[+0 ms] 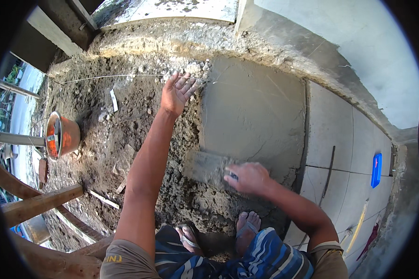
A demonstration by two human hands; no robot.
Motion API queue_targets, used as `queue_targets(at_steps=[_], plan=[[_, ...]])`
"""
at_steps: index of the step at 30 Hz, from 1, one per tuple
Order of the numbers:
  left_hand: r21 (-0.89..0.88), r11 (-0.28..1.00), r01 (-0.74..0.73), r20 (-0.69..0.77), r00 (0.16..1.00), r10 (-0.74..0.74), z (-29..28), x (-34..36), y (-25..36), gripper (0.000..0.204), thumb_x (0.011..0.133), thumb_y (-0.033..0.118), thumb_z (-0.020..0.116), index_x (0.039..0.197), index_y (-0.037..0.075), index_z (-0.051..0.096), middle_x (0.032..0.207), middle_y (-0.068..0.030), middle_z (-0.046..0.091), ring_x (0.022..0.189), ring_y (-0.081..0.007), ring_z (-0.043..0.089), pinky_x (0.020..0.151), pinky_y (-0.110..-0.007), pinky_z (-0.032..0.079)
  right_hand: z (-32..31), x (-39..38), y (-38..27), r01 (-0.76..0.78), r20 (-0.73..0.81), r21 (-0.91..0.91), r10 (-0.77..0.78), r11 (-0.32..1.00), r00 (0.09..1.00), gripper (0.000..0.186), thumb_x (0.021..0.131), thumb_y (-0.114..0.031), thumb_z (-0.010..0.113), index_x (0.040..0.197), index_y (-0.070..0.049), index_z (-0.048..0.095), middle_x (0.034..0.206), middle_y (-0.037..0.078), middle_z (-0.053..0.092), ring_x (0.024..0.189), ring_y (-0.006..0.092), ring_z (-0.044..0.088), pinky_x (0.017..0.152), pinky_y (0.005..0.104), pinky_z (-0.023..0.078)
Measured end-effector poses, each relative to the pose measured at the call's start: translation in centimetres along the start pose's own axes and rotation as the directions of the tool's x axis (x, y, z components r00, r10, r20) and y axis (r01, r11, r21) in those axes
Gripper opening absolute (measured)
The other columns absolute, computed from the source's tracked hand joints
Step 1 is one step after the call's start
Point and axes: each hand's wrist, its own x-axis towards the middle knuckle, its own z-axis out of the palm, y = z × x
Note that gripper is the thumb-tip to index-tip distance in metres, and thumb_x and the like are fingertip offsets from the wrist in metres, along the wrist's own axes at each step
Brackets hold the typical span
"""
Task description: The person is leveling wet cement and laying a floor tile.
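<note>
My left hand (179, 90) is raised near the upper middle, palm partly up with fingers apart, beside a thin taut string (111, 76); I cannot tell if it touches the string. My right hand (249, 178) is closed on the handle of a flat, mortar-smeared trowel (202, 163), which lies on the lower edge of a square of smoothed wet mortar (253, 111). Rough lumpy mortar (200, 202) spreads around the trowel toward my sandalled feet (246, 223).
Large grey tiles (330, 130) line the right, with a blue plastic object (376, 169), a metal bar and a yellow strip. A bucket (67, 142) stands left among dirt and rubble, near wooden beams (42, 204). A plastered wall (358, 46) borders the top right.
</note>
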Motion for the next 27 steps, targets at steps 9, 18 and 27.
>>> queue_targets(at_steps=[9, 18, 27], plan=[[-0.079, 0.997, -0.018, 0.035, 0.999, 0.021, 1.1, 0.6, 0.5, 0.083, 0.096, 0.043, 0.060, 0.153, -0.003, 0.020, 0.153, -0.0212, 0.040, 0.137, -0.0368, 0.045, 0.114, -0.050, 0.038, -2.0, 11.9, 4.7, 0.133, -0.612, 0.388, 0.147, 0.912, 0.777, 0.048, 0.094, -0.034, 0.056, 0.127, 0.001, 0.059, 0.101, 0.026, 0.069, 0.096, 0.0425, 0.067, 0.087, 0.0479, 0.052], [-0.108, 0.994, -0.006, 0.014, 1.000, 0.007, 1.3, 0.4, 0.2, 0.080, 0.096, 0.044, 0.061, 0.151, -0.002, 0.025, 0.151, -0.0209, 0.042, 0.137, -0.0371, 0.046, 0.113, -0.051, 0.038, -7.5, 21.6, 1.9, -0.015, -0.538, 0.573, 0.390, 0.820, 0.748, 0.034, 0.096, -0.030, 0.052, 0.112, -0.002, 0.065, 0.113, 0.025, 0.068, 0.106, 0.0434, 0.065, 0.092, 0.0492, 0.052], [-0.138, 0.990, 0.007, 0.056, 0.998, 0.001, 1.8, 0.3, -0.3, 0.076, 0.097, 0.042, 0.060, 0.148, -0.005, 0.027, 0.151, -0.0234, 0.040, 0.138, -0.0380, 0.044, 0.114, -0.053, 0.038, -7.8, 20.8, 3.9, -0.222, -0.499, 0.447, 0.448, 0.866, 0.742, 0.031, 0.095, -0.031, 0.053, 0.108, -0.006, 0.066, 0.112, 0.022, 0.070, 0.105, 0.0420, 0.067, 0.089, 0.0506, 0.054]])
